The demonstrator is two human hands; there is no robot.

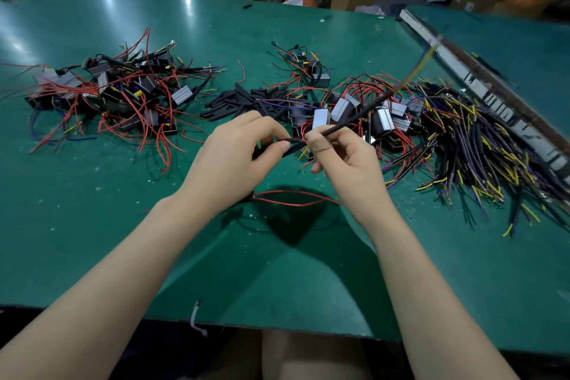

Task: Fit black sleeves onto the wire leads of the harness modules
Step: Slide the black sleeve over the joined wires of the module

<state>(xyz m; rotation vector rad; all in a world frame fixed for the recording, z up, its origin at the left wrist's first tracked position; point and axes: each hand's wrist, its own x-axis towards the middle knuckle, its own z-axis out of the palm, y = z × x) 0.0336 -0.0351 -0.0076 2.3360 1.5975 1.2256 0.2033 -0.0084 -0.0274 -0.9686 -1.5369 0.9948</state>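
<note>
Head camera: my left hand (pixel 243 148) pinches a black sleeve (pixel 291 145) end-on to the cable (pixel 354 116) gripped by my right hand (pixel 342 154), the two meeting above the green table (pixel 92 225), apparently lined up for threading.

Glossy green table top (pixel 92 225) — matt black sleeves (pixel 243 102), metal-faced modules (pixel 320 119)
</note>
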